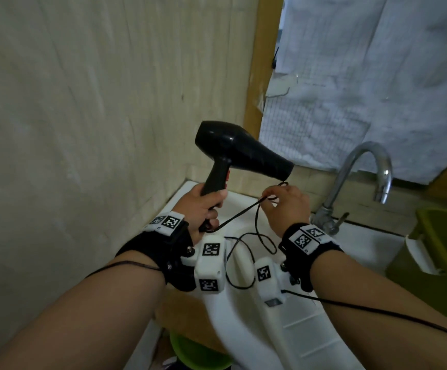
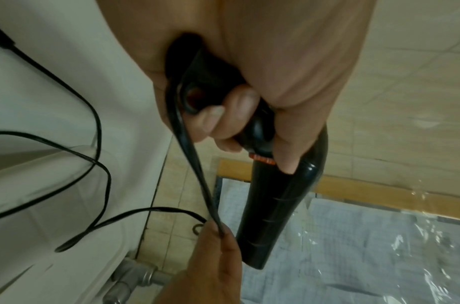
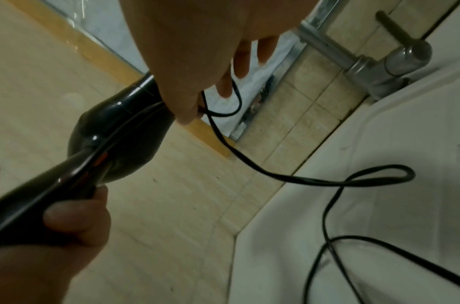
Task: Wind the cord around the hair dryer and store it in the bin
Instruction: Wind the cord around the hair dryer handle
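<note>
Head view: slack cord [image 1: 259, 236] loops in white sink [image 1: 243, 316], beside green bin [image 1: 446, 263].

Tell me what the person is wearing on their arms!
Both arms are bare, with no sleeves. Each wrist has a black strap topped with white tags printed in black-and-white square codes. White camera boxes sit under the wrists, and thin black cables run back along both forearms.

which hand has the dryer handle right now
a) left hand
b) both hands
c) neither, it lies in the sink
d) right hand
a: the left hand grips the hair dryer by its handle above the sink, while the right hand pinches only the cord.
</note>
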{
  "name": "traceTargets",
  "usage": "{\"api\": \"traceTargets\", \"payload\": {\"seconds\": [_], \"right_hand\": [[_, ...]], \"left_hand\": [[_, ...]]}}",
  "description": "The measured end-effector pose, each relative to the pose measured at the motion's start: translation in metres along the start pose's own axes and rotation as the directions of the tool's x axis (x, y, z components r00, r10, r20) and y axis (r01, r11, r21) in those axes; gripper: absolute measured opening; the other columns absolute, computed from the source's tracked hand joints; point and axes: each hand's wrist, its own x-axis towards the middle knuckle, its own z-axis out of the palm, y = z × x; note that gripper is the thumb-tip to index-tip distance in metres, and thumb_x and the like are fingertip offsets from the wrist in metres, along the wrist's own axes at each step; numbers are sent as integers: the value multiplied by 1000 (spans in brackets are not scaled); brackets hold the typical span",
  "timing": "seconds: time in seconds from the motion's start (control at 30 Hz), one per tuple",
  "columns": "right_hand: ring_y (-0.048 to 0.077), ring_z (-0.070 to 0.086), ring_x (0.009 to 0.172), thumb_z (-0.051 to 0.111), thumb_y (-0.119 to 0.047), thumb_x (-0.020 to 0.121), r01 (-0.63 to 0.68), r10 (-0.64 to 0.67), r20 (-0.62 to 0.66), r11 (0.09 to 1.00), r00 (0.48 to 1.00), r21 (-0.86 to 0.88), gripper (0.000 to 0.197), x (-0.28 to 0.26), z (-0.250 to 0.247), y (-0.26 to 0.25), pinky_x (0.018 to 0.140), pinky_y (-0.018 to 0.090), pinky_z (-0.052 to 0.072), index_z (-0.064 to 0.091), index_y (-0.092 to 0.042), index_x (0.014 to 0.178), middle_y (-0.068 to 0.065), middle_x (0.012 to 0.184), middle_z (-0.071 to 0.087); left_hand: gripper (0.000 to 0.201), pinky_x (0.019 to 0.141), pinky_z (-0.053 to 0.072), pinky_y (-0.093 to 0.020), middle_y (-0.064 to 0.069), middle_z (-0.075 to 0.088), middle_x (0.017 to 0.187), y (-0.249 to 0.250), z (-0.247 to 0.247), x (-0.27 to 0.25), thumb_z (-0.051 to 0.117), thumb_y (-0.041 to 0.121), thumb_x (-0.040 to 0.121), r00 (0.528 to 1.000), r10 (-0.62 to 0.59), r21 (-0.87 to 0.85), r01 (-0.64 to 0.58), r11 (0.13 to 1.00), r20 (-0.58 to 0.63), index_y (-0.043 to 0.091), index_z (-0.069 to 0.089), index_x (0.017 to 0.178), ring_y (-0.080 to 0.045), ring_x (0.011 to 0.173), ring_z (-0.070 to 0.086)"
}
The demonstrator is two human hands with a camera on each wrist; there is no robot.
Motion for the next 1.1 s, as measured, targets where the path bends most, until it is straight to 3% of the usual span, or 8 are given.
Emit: {"api": "traceTargets", "payload": {"seconds": [0.2, 0.3, 0.4, 0.53, 0.63, 0.73, 0.9, 1.1], "right_hand": [[15, 58, 86, 62, -32, 84, -99, 45, 122, 868, 991, 486, 16, 0, -35, -10, 64, 17, 41, 63, -20, 94, -2, 94, 64], [20, 58, 93, 64, -30, 83, -105, 42, 142, 876, 989, 471, 25, 4, -51, -9, 78, 26, 44, 67, -12, 100, 7, 103, 65], [29, 58, 108, 63, -30, 84, -92, 20, 156, 878, 988, 469, 32, 6, -61, -9, 94, 37, 44, 67, -6, 104, 14, 113, 65], [25, 60, 98, 65, -50, 74, -190, 162, 99, 864, 982, 467, 55, 8, -61, -2, 88, 37, 49, 58, -10, 111, 4, 103, 61], [25, 62, 95, 64, -65, 62, -408, 310, 266, 650, 913, 641, 82, 9, -58, 3, 78, 39, 55, 44, -12, 122, 9, 111, 60], [23, 61, 79, 67, -61, 62, -533, 261, 465, 383, 846, 754, 85, 8, -54, 7, 64, 33, 49, 38, -20, 130, 12, 107, 62], [18, 52, 52, 46, -32, 89, -524, 23, 547, 325, 837, 787, 27, 3, -55, 9, 63, 31, 37, 62, -12, 97, 1, 48, 54], [9, 28, 41, 44, -8, 92, -453, 32, 475, 364, 880, 814, 17, 11, -66, 32, 48, 23, 24, 54, -15, 80, -4, 47, 34]], "left_hand": [[21, 49, 42, -22, -4, 58, 81, 16, 27, -16, 52, 18, 91, 984, 57, 52, -66, 996, 167, 16, 53, 112, -11, 60, 54], [19, 73, 54, -37, -8, 66, 98, 21, 40, -21, 52, 19, 91, 963, -17, 41, 6, 999, 269, 24, 56, 109, -24, 87, 67], [20, 69, 57, -38, -15, 66, 106, 24, 49, -27, 51, 19, 92, 929, -58, 51, 42, 998, 367, 25, 56, 110, -26, 77, 71], [28, 49, 47, -25, -16, 68, 90, 26, 62, -32, 50, 11, 92, 913, 0, 64, -28, 998, 407, 21, 52, 118, -15, 51, 59], [34, 44, 40, -21, -7, 66, 73, 26, 69, -29, 52, 6, 90, 914, 47, 89, -90, 992, 402, 19, 51, 122, -10, 44, 50], [32, 42, 38, -20, -6, 65, 69, 25, 72, -28, 52, 7, 89, 895, 44, 104, -100, 990, 445, 18, 53, 119, -10, 42, 48], [30, 42, 34, -19, -9, 63, 69, 25, 69, -28, 50, 4, 90, 876, 66, 122, -140, 983, 478, 16, 54, 117, -10, 39, 44], [35, 45, 36, -20, -5, 65, 74, 35, 52, -26, 54, 7, 75, 859, 74, 136, -164, 977, 507, 12, 55, 110, -7, 43, 52]]}}
